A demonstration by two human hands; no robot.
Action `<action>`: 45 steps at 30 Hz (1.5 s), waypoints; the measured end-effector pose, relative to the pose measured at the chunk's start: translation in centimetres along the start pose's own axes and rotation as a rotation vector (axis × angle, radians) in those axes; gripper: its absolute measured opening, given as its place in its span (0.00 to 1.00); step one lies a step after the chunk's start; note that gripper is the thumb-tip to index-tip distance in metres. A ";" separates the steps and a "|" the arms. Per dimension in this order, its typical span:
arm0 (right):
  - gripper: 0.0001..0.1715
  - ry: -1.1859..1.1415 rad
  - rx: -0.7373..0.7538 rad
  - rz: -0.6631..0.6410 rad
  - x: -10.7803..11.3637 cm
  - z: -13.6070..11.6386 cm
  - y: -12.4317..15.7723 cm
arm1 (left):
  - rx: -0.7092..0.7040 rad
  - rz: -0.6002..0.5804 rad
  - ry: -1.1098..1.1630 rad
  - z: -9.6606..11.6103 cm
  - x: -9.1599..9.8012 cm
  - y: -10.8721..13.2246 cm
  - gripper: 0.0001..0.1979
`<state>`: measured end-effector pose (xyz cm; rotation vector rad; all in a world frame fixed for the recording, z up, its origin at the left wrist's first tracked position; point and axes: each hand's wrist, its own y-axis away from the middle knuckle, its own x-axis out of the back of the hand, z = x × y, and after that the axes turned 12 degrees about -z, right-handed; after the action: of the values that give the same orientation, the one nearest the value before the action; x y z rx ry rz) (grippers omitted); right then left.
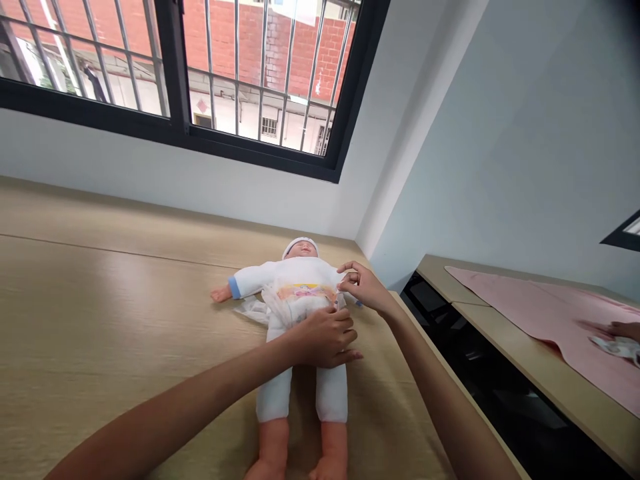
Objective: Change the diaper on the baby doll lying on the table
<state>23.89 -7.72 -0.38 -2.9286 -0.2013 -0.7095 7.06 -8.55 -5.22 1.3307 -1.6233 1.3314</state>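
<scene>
A baby doll (295, 273) in white clothes and a white cap lies on its back on the wooden table (100, 313), head toward the window. A diaper (300, 297) with a coloured front band is wrapped around its waist. My left hand (325, 337) rests on the doll's lap just below the diaper, fingers curled against it. My right hand (363, 287) pinches the diaper's edge at the doll's left side, near the table's right edge.
A barred window (200, 73) runs along the far wall. To the right, across a dark gap (480, 373), a second table (540, 373) carries a pink cloth (550, 320), where another person's hand (623, 330) and a white item (617, 347) show.
</scene>
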 end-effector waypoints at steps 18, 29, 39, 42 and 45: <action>0.17 0.514 -0.153 0.015 -3.2 -3.4 -0.8 | 0.095 -0.032 -0.034 0.3 0.1 0.3 0.22; 0.18 0.135 -0.058 -0.031 1.1 -4.6 0.7 | 0.286 -0.053 -0.122 1.1 0.3 0.1 0.31; 0.11 0.335 -0.006 -0.209 2.2 -2.2 0.1 | 0.354 -0.094 -0.086 1.3 -0.1 0.1 0.41; 0.08 0.234 0.029 -0.233 1.2 -1.5 -0.8 | 0.325 -0.093 -0.078 1.2 0.1 0.2 0.40; 0.11 0.131 0.039 -0.238 0.3 -0.8 -1.5 | 0.290 -0.084 -0.064 1.1 0.2 0.3 0.37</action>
<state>23.55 -6.34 0.60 -2.8364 -0.5509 -0.9142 6.84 -9.63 -5.44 1.6073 -1.4364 1.5298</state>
